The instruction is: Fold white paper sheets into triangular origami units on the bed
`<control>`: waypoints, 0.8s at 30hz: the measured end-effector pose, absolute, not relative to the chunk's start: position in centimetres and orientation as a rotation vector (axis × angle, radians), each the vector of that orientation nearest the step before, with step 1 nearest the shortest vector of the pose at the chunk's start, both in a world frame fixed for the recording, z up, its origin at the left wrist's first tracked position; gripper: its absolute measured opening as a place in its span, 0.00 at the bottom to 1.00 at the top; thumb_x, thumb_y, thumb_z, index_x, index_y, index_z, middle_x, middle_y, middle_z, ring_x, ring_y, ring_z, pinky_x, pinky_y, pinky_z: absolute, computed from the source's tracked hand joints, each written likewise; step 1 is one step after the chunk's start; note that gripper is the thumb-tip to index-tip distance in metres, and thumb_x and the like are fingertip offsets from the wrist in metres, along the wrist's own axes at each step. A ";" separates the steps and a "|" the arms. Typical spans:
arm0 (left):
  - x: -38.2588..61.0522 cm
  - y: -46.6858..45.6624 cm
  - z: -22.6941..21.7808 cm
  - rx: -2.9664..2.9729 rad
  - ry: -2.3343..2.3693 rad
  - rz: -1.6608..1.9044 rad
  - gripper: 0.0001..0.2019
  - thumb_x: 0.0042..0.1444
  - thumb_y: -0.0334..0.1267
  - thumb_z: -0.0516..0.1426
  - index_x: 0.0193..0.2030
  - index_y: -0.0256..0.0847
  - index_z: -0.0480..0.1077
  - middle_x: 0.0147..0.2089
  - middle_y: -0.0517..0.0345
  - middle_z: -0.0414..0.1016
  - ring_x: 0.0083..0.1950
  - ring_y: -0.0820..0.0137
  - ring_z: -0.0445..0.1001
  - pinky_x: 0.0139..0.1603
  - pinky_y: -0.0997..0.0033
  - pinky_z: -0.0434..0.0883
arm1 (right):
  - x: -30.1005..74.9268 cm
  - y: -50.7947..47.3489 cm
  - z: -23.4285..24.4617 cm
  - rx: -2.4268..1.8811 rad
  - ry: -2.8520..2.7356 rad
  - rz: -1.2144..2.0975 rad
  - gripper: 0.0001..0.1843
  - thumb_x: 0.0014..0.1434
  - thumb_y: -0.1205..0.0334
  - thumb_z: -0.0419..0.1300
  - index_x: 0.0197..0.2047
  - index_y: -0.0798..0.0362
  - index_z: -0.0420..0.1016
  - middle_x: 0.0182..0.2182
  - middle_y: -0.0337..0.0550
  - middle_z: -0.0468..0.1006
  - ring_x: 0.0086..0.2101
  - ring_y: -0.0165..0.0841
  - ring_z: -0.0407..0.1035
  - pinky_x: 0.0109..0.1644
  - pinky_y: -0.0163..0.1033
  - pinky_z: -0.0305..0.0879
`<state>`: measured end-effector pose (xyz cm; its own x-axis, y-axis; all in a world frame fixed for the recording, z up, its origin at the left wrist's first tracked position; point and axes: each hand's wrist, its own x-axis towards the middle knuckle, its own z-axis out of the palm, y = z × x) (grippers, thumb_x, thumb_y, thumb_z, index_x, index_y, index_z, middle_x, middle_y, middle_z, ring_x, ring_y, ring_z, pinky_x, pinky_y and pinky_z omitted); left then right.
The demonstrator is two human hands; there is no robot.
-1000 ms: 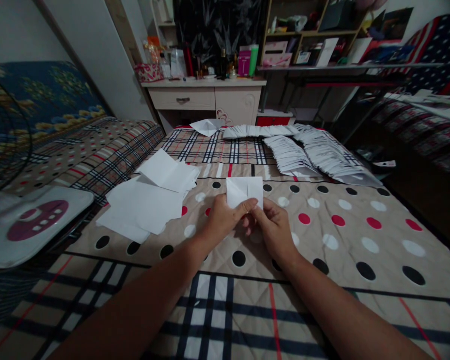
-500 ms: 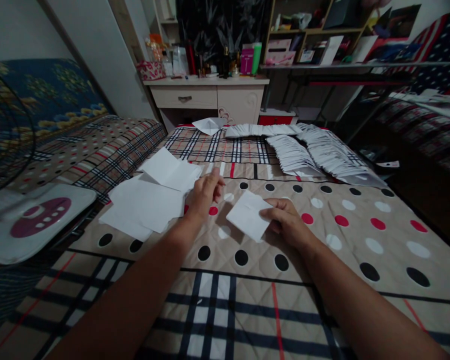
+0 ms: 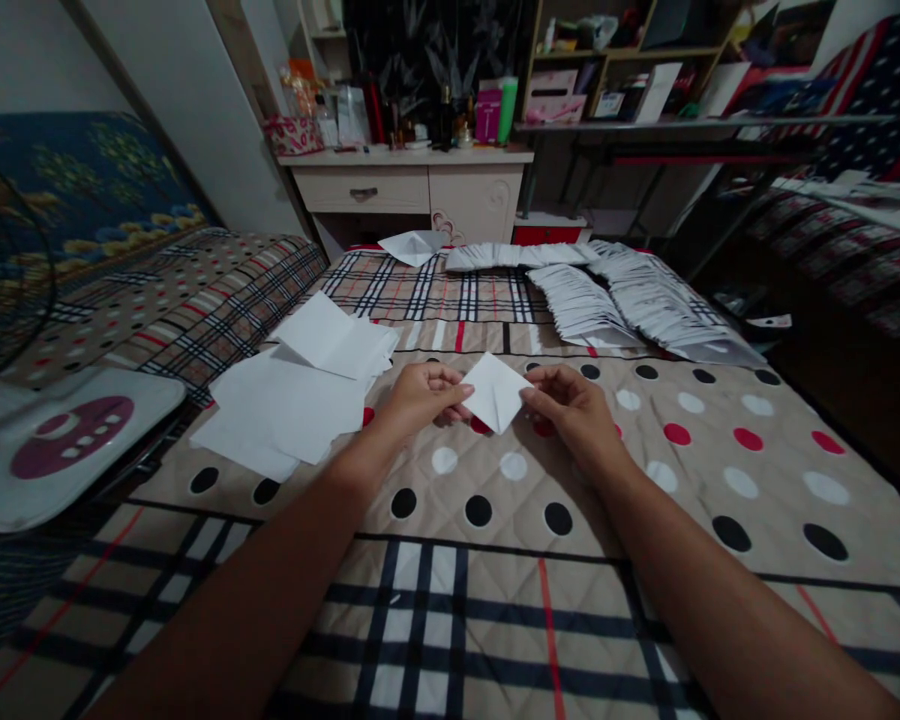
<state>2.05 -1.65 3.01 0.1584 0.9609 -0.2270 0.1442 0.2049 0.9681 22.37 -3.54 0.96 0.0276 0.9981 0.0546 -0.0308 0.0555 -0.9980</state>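
Note:
A small folded square of white paper point(image 3: 493, 390) is held up between my two hands, turned so that one corner points down, with a crease near its lower corner. My left hand point(image 3: 427, 395) pinches its left corner between thumb and fingers. On the opposite corner, my right hand point(image 3: 566, 405) grips with thumb on the near face; the other fingers are partly hidden behind. Left of my left hand lies a loose pile of white paper sheets point(image 3: 285, 410), the top one point(image 3: 322, 330) creased and partly raised.
Rows of folded white papers point(image 3: 649, 300) lie overlapped at the far right of the polka-dot bedspread point(image 3: 450, 490). One folded sheet point(image 3: 412, 247) rests at the far edge. A white dresser point(image 3: 405, 195) with bottles stands behind, and a white appliance with a purple oval panel point(image 3: 75, 440) is at left.
My left hand has moved right and taken hold of the paper's left corner. The paper has turned and lifted slightly away from me, still in my right hand.

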 end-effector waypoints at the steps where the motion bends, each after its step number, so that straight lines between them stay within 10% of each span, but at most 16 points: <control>1: 2.1 -1.6 2.9 1.183 1.266 0.872 0.07 0.54 0.33 0.62 0.36 0.35 0.69 0.22 0.58 0.76 0.20 0.77 0.72 0.20 0.82 0.67 | 22.4 -3.4 0.8 -1.166 -1.203 1.162 0.17 0.45 0.57 0.69 0.38 0.53 0.73 0.27 0.37 0.74 0.25 0.28 0.66 0.25 0.32 0.58; 24: 2.3 -1.6 2.1 1.431 1.244 0.806 0.15 0.50 0.24 0.61 0.45 0.36 0.67 0.21 0.66 0.71 0.21 0.74 0.74 0.20 0.81 0.69 | 22.9 -3.0 -0.7 -1.373 -1.594 0.721 0.13 0.45 0.63 0.67 0.37 0.53 0.77 0.36 0.43 0.75 0.36 0.36 0.69 0.42 0.43 0.67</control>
